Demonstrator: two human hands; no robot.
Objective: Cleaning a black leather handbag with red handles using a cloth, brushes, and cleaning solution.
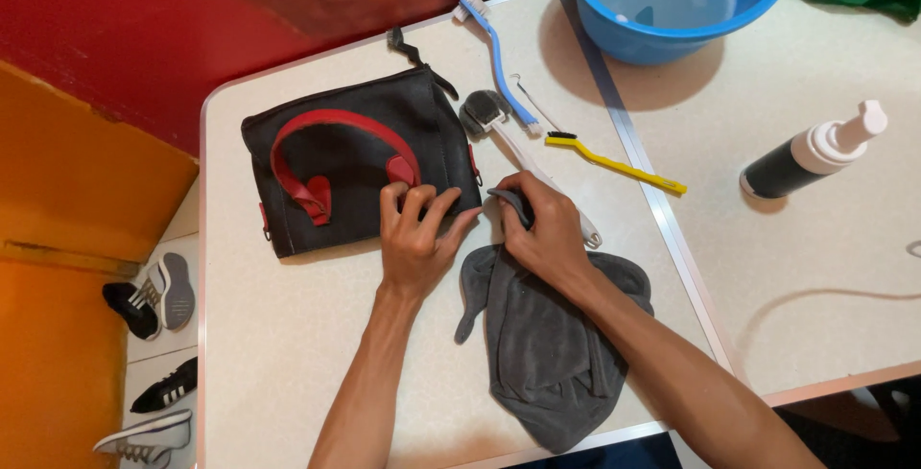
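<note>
Holding water, blue basin (767, 9)

- black bag (360, 157) is sporting red handles (331, 148)
- grey cloth (547, 354) is looking plain, no pattern
- blue basin (686, 33), blue-and-white brush (499, 57), yellow brush (619, 167) with black bristles
- black bottle (806, 162) is wearing a white pump
- surface (288, 335) is showing cream
</note>
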